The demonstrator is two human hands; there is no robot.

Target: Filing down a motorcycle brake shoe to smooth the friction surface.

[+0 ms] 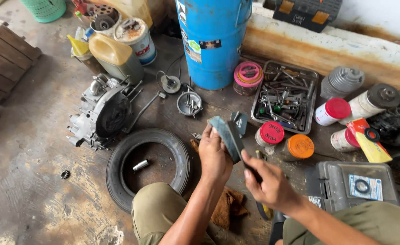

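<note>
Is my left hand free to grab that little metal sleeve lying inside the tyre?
Probably not yet: the left hand is gripping a grey flat piece. Otherwise the metal sleeve lies uncovered inside the tyre.

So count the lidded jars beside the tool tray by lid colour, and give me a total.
Pink lid: 1, the jar left of the tool tray
Red lid: 2, one jar below the tray, one to its right
Orange lid: 1, the jar
Total: 4

Tyre [118, 168] left of hands, tool tray [312, 102] right, engine [102, 113] beyond tyre.
</note>
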